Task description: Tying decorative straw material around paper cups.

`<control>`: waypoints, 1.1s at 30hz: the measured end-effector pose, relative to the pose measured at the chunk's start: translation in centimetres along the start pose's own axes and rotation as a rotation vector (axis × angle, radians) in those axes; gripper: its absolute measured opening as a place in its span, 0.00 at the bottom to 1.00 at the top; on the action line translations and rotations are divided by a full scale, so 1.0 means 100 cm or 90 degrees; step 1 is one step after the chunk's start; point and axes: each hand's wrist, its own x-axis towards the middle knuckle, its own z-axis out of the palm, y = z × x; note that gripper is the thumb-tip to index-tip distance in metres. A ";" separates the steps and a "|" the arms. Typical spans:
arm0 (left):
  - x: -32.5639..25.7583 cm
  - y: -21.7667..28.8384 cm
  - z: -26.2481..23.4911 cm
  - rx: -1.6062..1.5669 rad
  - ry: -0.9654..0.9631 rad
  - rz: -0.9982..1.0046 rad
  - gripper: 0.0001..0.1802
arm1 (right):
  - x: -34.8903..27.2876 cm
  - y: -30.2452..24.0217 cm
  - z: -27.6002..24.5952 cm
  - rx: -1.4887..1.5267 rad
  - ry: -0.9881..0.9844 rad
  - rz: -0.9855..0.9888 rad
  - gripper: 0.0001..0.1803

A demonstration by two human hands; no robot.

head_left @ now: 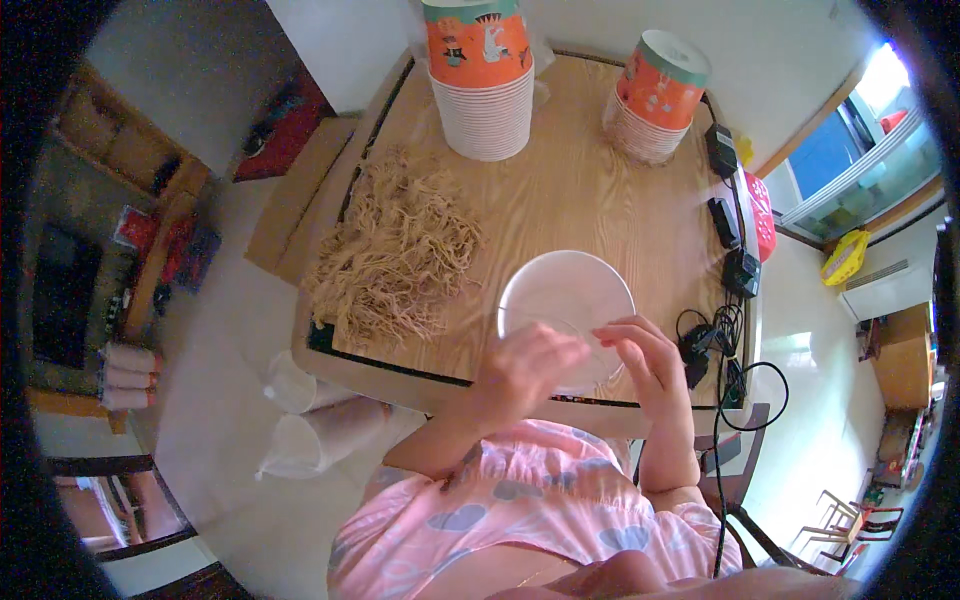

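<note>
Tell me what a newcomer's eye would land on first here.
First, the white round lid held near the table's front edge, with the left hand and right hand on its near rim. Next, the tangled pile of pale dried strips spread over the left of the wooden table. Behind stand two stacks of orange paper cups.

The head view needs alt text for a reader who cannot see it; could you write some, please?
Seen from above, a person's left hand and right hand hold a translucent white lid over a wooden table. A pile of tan shredded strands lies to the left, two stacks of orange paper cups stand at the far edge, and black chargers line the right.
</note>
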 end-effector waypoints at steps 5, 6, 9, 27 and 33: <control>0.000 0.015 0.002 -0.101 -0.053 0.161 0.14 | 0.007 0.008 0.006 0.190 -0.184 0.222 0.11; 0.000 0.016 0.002 -0.106 -0.066 0.143 0.14 | 0.007 0.008 0.006 0.210 -0.196 0.258 0.10; -0.003 0.018 0.004 -0.105 -0.079 0.118 0.12 | 0.009 0.022 0.005 0.168 -0.220 0.186 0.11; -0.010 0.014 0.013 0.016 -0.120 0.119 0.16 | 0.024 0.007 0.021 0.368 -0.216 0.259 0.12; -0.007 0.015 0.011 -0.025 -0.106 0.131 0.12 | 0.045 0.016 -0.003 0.542 0.016 0.071 0.13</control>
